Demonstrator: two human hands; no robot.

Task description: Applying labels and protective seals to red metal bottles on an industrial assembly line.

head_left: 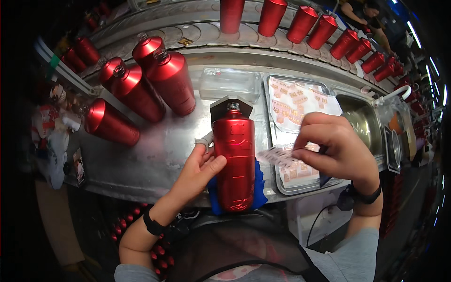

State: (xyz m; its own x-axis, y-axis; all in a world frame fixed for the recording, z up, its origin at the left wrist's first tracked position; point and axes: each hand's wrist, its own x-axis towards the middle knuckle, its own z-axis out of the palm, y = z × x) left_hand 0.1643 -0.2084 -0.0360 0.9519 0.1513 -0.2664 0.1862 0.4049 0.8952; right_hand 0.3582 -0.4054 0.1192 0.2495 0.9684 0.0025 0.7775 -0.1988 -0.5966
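A glossy red bottle (235, 162) with raised markings and a bare glass neck leans in front of me, on a blue cloth (260, 185) at the bench edge. My left hand (199, 164) grips its left side, thumb on the front. A greyish wrap covers one of that hand's fingertips. Just right of the bottle, my right hand (329, 145) pinches a small whitish strip with dark print (277, 157) between thumb and fingers. Below that hand, a metal tray (273, 134) holds printed decal sheets (300, 101), partly wet-looking. A dark angled stand (245, 106) shows behind the bottle's neck.
Several red bottles (171, 82) stand at the left of the metal bench. A clear plastic box (230, 83) lies behind the stand. Beyond runs a conveyor (202, 40) carrying more red bottles. To the right are a water-filled basin (357, 117) and a white faucet (399, 92); another person (359, 16) is far right.
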